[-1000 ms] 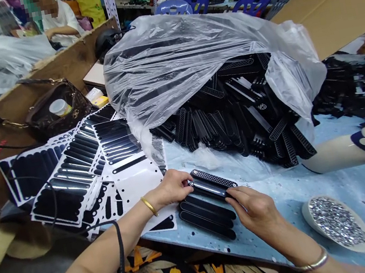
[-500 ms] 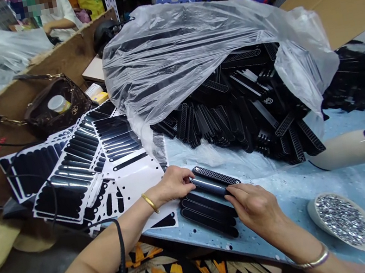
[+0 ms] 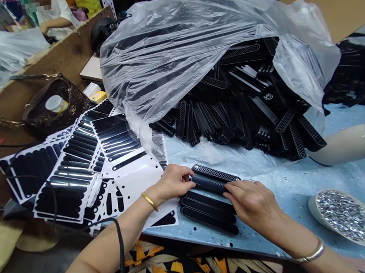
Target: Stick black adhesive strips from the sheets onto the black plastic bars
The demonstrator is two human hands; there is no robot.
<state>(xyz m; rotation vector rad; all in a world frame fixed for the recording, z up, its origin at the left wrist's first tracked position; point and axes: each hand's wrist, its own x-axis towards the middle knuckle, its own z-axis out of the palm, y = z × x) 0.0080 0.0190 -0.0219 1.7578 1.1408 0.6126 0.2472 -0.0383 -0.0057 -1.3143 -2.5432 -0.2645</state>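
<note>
My left hand (image 3: pixel 174 184) pinches the left end of a black sticker strip (image 3: pixel 208 184) between thumb and fingertips. On the strip's right end, my right hand (image 3: pixel 253 200) is closed with thumb and forefinger. Just beyond the strip lies a black strip-shaped piece with a mesh pattern (image 3: pixel 215 172); whether the two touch, I cannot tell. Nearer to me, several plain black strips (image 3: pixel 208 213) lie side by side on the blue table (image 3: pixel 276 228). Left of my left hand are spread white sheets of black stickers (image 3: pixel 65 190).
A clear plastic bag (image 3: pixel 168 54) spills a heap of black pieces (image 3: pixel 222 122) behind my hands. At right stand a bowl of small silvery metal parts (image 3: pixel 346 215) and a cream cylindrical object (image 3: pixel 346 145). A brown handbag (image 3: pixel 57 107) sits at left; a person (image 3: pixel 57 17) is beyond.
Both hands keep their grip on the strip with barely any movement. The strip has tilted slightly, and its bright shine is gone. The whole view has shifted a little.
</note>
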